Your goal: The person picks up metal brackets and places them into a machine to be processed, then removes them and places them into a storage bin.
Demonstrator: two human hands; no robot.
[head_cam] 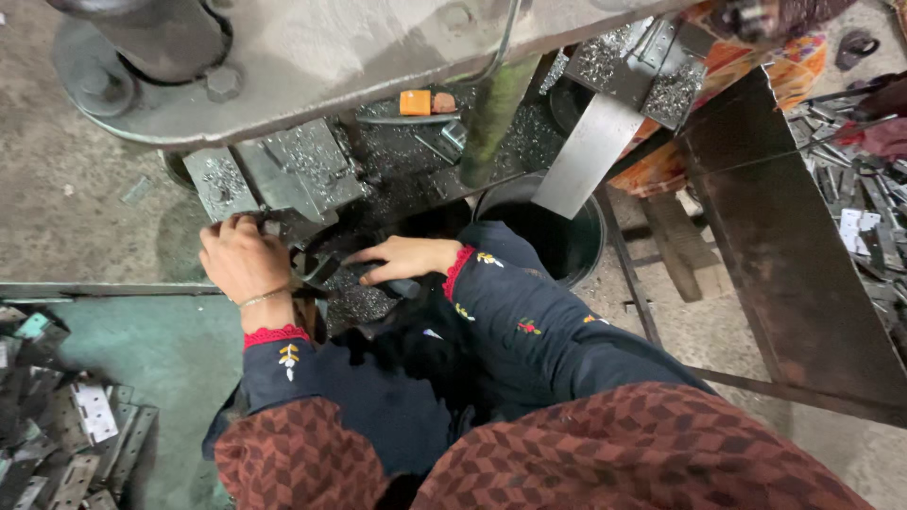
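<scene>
Gripping a small dark metal piece [316, 267] at the front of the press bed [378, 189], the left hand [244, 262] has fingers curled over it, knuckles up, a thin bracelet at the wrist; exactly how the piece is pinched cannot be told, as the fingers hide it. Right hand [402, 258] lies flat just right of that piece, fingers stretched out together and pointing toward it, palm down on a dark part at the bed's front edge; whether it holds anything underneath cannot be told. Both wrists show dark blue sleeves with red trim and small embroidered flowers. Bed surface behind the hands is covered in fine metal swarf, with grey steel blocks [283, 170] on its left part. Further back on the bed sit an orange block [415, 102] and a brown one touching it. A green-grey column [496, 118] rises from the bed's right part. Right of the bed, below it, stands a black bucket [576, 241], with a slanted steel chute [590, 151] over its rim. Far left of the bed, on the floor, a heap of flat hinge-like metal plates [66, 444]. Far right of the bed, a rusty sheet table [784, 255] and more metal plates beyond it.
</scene>
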